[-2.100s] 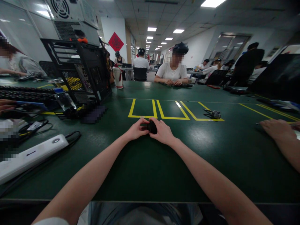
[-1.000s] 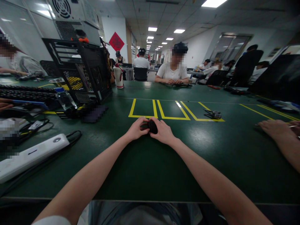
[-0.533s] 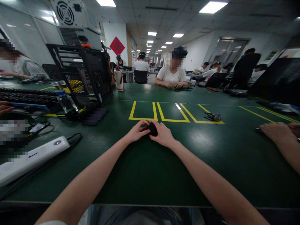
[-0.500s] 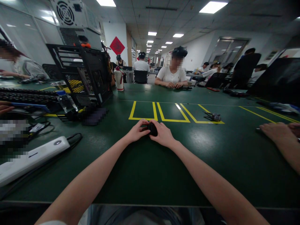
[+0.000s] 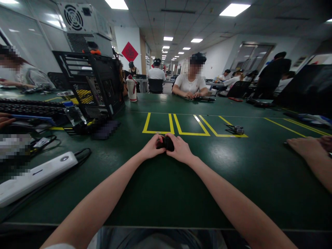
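My left hand (image 5: 151,147) and my right hand (image 5: 181,149) meet over the green table, just in front of the yellow tape lines. Between them is a small black rounded object (image 5: 169,144), about palm-sized, whose kind I cannot make out. Fingers and thumb of my right hand curl around its right side. My left fingers are bent around a dark part on its left, and a vertical edge shows between the two sides. Much of the object is hidden by my fingers. Beyond my hands lies yellow tape (image 5: 192,133) marking several boxes.
A small grey cable connector (image 5: 236,129) lies at the right tape box. On the left are a white power strip (image 5: 38,176), a plastic bottle (image 5: 74,113) and an open computer case (image 5: 89,83). Another person's hand (image 5: 304,147) rests at right; a co-worker (image 5: 191,84) sits opposite.
My left fingers have closed further around the left side of the black object, and more dark surface shows there. My right hand keeps its hold, almost unmoved.
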A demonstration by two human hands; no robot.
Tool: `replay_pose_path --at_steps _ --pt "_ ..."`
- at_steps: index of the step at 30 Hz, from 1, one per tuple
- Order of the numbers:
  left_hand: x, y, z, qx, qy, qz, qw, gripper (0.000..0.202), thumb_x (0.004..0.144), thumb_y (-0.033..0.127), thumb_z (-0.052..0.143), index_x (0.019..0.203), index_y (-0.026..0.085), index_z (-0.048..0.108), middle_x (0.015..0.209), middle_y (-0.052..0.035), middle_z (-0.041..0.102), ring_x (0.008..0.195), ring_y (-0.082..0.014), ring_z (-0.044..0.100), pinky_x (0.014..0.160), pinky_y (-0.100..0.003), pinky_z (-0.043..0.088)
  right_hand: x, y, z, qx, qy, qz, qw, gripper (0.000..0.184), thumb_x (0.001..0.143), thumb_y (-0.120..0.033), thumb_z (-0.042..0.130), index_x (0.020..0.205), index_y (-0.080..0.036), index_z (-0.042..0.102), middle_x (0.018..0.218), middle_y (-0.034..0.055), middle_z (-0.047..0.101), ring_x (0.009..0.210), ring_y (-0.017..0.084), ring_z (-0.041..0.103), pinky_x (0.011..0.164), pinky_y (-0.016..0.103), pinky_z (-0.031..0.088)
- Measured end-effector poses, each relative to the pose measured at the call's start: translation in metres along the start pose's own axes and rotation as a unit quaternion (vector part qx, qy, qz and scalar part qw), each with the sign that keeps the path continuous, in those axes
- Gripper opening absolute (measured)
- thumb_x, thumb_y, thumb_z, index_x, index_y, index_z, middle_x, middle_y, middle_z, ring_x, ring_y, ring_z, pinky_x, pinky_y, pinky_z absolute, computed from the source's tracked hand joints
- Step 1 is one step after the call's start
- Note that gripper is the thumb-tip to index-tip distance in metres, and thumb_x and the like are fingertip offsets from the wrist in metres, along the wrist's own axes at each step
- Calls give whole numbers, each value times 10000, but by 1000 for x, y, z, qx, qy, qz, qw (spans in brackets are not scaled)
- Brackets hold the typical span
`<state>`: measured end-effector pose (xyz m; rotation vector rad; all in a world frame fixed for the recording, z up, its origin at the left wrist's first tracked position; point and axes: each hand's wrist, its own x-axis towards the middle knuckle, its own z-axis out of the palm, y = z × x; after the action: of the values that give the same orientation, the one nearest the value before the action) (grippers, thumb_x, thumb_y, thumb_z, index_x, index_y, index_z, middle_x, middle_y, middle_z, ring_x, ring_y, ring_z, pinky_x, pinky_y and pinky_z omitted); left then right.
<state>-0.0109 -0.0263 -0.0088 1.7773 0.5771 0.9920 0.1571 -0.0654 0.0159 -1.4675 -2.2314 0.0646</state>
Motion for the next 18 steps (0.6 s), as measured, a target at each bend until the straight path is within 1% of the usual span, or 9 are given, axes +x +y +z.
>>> replay_pose_path --at_steps 3,6,9,10,12,14,15,16,18 --pt "0 2 1 -13 22 -17 1000 190 743 187 552 867 189 407 1095 -35 466 1002 -173 530 875 -396 448 0 0 0 5 -1 4 1000 621 694 -355 561 1238 -252 281 1134 50 516 898 202 490 722 347 437" --pt "2 2 1 13 38 -6 999 290 739 177 558 997 210 431 1086 -34 476 1068 -180 485 927 -395 411 -1 0 0 8 3 4 1000 619 700 -353 557 1242 -253 275 1134 51 515 899 200 494 722 344 441" --pt "3 1 -1 43 16 14 999 363 727 146 554 1070 201 446 1125 -57 480 1105 -190 458 963 -394 373 -1 1 0 7 2 2 1000 628 702 -354 555 1249 -254 264 1142 53 512 907 202 493 725 345 439" --pt "3 0 -2 54 8 13 998 371 722 147 556 1075 191 451 1129 -65 484 1090 -193 470 954 -394 379 -1 1 0 6 1 0 1000 628 702 -355 554 1249 -253 263 1149 55 509 913 203 492 727 346 438" --pt "1 -2 -6 80 11 -3 997 382 709 164 567 1073 171 453 1117 -80 498 1045 -202 502 906 -392 415 -1 2 0 2 0 -4 1000 623 702 -356 554 1245 -252 268 1158 57 505 927 208 487 738 353 434" --pt "-1 -4 -9 125 35 -17 991 386 707 183 564 1075 165 450 1100 -89 510 1014 -210 517 854 -387 443 -1 2 1 0 -1 -3 1000 617 701 -358 555 1240 -251 276 1153 54 511 933 211 487 750 360 431" --pt "-2 -5 -11 160 45 -19 986 382 712 192 557 1079 169 453 1097 -89 514 1011 -213 516 850 -393 440 -1 2 1 0 -1 -1 1000 613 702 -359 554 1238 -251 279 1150 53 514 934 211 487 754 362 431" --pt "-4 -6 -12 204 47 -18 978 370 719 206 551 1077 177 466 1099 -86 518 1021 -219 508 867 -408 422 0 2 1 -1 -2 0 1000 611 702 -360 553 1238 -251 279 1149 52 516 934 212 489 757 362 432" --pt "-6 -8 -14 300 31 -16 953 328 737 254 544 1058 198 511 1107 -78 531 1069 -241 471 932 -453 345 0 1 1 -1 -5 0 1000 612 705 -363 551 1241 -251 277 1159 54 512 939 211 490 759 361 434"
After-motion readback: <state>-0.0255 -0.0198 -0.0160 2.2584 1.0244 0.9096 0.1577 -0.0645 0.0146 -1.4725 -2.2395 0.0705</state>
